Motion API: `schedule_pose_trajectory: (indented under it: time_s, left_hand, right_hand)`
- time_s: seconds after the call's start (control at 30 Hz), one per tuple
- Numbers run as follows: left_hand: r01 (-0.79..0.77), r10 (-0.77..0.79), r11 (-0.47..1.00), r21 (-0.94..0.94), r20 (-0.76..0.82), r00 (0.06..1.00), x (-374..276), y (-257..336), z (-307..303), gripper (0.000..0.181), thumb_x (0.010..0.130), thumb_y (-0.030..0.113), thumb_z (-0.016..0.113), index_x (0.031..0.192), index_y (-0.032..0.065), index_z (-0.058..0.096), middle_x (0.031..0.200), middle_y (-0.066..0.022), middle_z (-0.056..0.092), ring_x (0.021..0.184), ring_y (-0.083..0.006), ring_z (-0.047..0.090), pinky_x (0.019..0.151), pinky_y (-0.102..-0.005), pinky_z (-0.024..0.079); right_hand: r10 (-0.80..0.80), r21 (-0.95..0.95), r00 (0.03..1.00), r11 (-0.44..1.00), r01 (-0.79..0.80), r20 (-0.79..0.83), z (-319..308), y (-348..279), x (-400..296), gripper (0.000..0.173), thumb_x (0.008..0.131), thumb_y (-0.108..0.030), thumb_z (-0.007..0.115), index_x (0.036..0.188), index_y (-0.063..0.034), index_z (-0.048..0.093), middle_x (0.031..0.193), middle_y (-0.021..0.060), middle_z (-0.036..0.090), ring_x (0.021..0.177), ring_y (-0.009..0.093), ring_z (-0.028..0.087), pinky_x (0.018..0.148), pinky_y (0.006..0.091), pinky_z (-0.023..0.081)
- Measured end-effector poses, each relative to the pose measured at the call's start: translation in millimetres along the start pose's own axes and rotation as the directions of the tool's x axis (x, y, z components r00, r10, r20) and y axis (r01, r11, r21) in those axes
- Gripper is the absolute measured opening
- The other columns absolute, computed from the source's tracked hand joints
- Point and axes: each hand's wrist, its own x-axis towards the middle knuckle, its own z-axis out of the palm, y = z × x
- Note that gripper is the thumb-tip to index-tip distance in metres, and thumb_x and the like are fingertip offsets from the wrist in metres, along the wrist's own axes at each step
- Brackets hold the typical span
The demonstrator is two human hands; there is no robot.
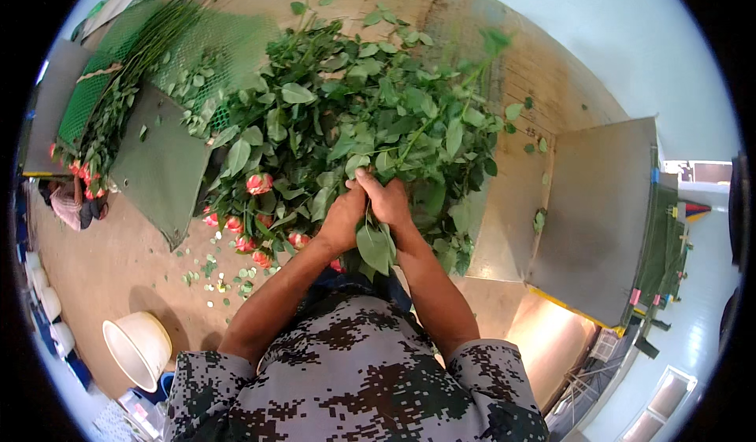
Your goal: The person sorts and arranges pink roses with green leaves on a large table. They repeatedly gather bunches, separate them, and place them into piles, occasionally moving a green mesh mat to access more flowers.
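A large heap of leafy rose stems [354,99] covers the middle of the table, with several pink-red rose blooms [259,184] along its lower left side. Over the heap's near edge, my left hand [344,216] and my right hand [387,199] meet, closed around a leafy rose stem [419,132]. It slants up and right from them, its far part blurred. Leaves [375,246] hang below the hands, between my wrists. The stem's lower end is hidden, and which hand bears most of the grip does not show.
A tied bunch of roses [127,82] lies on green netting [77,108] at the left, beside a dark green panel [159,158]. A grey panel [590,206] stands at the right. A pale tub [139,347] and fallen leaves are on the floor. Another person [68,206] is far left.
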Motion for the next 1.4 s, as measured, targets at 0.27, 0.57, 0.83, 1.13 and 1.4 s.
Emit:
schedule_pose_trajectory:
  time_s: [0.27,0.57,0.83,1.13,1.4]
  left_hand:
    - [-0.261,0.283,0.888,-0.378,0.002,0.959,12,-27,31,0.072,0.082,0.014,0.064,0.143,0.0097,0.026,0.147,-0.0131,0.029,0.136,-0.0263,0.026,0.112,-0.0375,0.020]
    - [0.453,-0.112,0.862,0.227,-0.786,0.608,-19,-95,-115,0.035,0.083,0.021,0.059,0.114,0.0039,0.054,0.110,-0.0177,0.057,0.104,-0.0361,0.052,0.090,-0.0426,0.042]
    - [0.591,-0.428,0.778,0.213,-0.508,0.747,11,-136,-136,0.049,0.071,0.026,0.070,0.106,-0.0005,0.048,0.100,-0.0249,0.061,0.097,-0.0385,0.059,0.081,-0.0451,0.049]
    - [0.420,-0.198,0.887,0.192,-0.663,0.722,-7,-84,-194,0.050,0.071,0.019,0.064,0.116,0.0005,0.049,0.098,-0.0233,0.063,0.093,-0.0400,0.059,0.080,-0.0453,0.048]
    - [0.165,-0.054,0.974,0.153,-0.552,0.832,14,-137,-147,0.043,0.078,0.018,0.062,0.120,0.0123,0.053,0.100,-0.0187,0.063,0.090,-0.0332,0.062,0.077,-0.0412,0.049]
  right_hand:
    - [0.131,0.057,0.950,0.991,-0.119,-0.283,-41,16,4,0.038,0.077,-0.028,0.066,0.090,0.0069,0.060,0.089,0.0129,0.061,0.078,0.023,0.057,0.070,0.0389,0.045]
    - [0.170,0.248,0.908,0.966,-0.076,-0.384,-61,-4,-17,0.032,0.085,-0.019,0.056,0.107,0.0047,0.053,0.087,0.0102,0.058,0.068,0.021,0.056,0.059,0.0387,0.044]
    - [0.102,0.345,0.915,0.938,0.042,-0.391,-52,-41,-40,0.018,0.083,-0.017,0.059,0.089,-0.0001,0.060,0.076,0.0072,0.061,0.062,0.018,0.057,0.053,0.0315,0.045]
    - [0.167,0.422,0.904,0.907,0.016,-0.394,-47,-15,-35,0.016,0.080,-0.017,0.062,0.084,-0.0010,0.061,0.071,0.0053,0.059,0.059,0.017,0.056,0.052,0.0298,0.044]
    - [0.125,0.340,0.894,0.940,0.032,-0.430,-50,-24,-42,0.017,0.082,-0.016,0.059,0.090,-0.0002,0.062,0.071,0.0062,0.059,0.057,0.018,0.055,0.051,0.0305,0.044]
